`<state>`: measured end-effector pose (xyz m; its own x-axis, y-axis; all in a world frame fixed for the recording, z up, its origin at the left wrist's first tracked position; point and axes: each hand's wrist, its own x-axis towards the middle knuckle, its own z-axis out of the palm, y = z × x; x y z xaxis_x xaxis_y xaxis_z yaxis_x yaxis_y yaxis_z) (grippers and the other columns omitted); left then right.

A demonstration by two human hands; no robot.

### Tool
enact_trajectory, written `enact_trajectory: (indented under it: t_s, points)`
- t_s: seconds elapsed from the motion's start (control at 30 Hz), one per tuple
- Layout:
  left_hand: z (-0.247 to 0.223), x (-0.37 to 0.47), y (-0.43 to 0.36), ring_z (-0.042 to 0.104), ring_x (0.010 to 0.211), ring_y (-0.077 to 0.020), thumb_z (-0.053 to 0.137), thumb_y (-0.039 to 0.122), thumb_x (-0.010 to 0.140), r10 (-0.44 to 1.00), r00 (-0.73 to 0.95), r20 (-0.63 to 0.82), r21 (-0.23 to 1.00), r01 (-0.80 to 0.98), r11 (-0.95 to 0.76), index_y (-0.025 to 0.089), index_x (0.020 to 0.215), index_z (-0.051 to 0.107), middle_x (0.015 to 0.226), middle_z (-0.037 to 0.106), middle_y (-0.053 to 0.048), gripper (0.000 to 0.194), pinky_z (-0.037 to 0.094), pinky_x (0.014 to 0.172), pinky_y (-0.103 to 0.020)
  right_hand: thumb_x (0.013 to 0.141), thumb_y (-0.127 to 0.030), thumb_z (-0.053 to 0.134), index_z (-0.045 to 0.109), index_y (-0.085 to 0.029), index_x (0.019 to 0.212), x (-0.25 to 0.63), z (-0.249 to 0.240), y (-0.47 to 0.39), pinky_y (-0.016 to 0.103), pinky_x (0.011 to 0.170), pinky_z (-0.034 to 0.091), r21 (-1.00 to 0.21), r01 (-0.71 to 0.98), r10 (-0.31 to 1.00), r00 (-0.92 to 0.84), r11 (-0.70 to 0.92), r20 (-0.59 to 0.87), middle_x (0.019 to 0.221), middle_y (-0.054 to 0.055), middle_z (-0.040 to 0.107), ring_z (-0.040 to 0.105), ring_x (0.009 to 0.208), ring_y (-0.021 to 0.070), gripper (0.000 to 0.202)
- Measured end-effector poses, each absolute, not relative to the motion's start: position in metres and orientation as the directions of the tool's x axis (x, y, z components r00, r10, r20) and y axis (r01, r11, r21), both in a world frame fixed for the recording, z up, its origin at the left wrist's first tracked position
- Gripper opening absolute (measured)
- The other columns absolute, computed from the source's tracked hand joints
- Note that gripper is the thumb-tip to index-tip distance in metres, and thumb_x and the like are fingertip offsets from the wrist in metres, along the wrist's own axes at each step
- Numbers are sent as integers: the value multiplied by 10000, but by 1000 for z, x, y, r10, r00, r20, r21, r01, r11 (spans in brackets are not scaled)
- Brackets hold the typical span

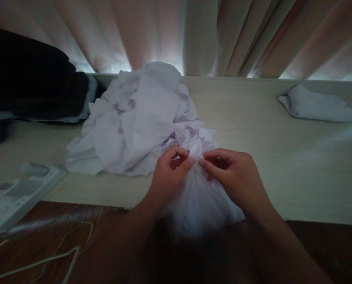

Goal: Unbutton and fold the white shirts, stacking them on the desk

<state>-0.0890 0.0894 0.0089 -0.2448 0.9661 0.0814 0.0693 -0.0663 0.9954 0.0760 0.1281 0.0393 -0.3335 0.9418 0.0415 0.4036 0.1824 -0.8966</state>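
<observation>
A thin white cloth (199,201) is gathered into a bunch in front of me, its lower part fanning out toward the bottom of the head view. My left hand (171,169) pinches the gathered part between thumb and forefinger. From the other side, my right hand (233,169) pinches the same spot, so the two sets of fingertips nearly meet. Just beyond my fingers the cloth rises in a crumpled tuft. Behind and to the left lies a large rumpled heap of white cloth (146,114); whether it joins the piece I hold is unclear.
Dark folded fabric (40,79) is stacked at the far left. A white power strip (28,193) and white cables (51,258) lie at the lower left. A folded light-grey cloth (321,104) rests on the pale surface (297,169) at right. Curtains (152,31) hang behind.
</observation>
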Motion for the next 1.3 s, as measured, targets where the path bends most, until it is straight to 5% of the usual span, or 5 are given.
enact_trajectory:
  t_s: [0.27,0.47,0.83,1.3]
  points:
    - [12,-88,88,471,576,-84,751,243,748,984,-151,-90,985,-158,66,160,645,609,610,545,39,194,364,532,-200,819,-273,738,801,-221,919,79,36,122,283,621,526,-861,460,942,-330,219,64,786,14,767,691,640,164,129]
    - [7,-85,88,400,520,-67,743,250,759,975,-162,-151,970,-216,114,160,640,614,555,499,60,198,311,499,-201,876,-151,584,784,-217,975,84,33,119,262,593,505,-848,451,923,-369,277,105,646,-24,716,667,567,138,232]
    - [9,-83,92,593,698,-147,729,276,784,982,-143,-122,990,55,130,150,702,733,700,685,-15,151,465,642,-247,846,-170,703,793,-258,904,91,30,124,255,614,505,-757,558,913,-388,339,124,646,-48,731,664,544,124,139]
    - [7,-74,96,608,685,-138,652,210,791,994,-34,-101,984,147,104,153,651,690,666,680,4,156,466,655,-225,862,-163,722,798,-261,901,103,24,123,261,702,528,-728,562,897,-408,393,169,890,-27,788,719,801,158,131]
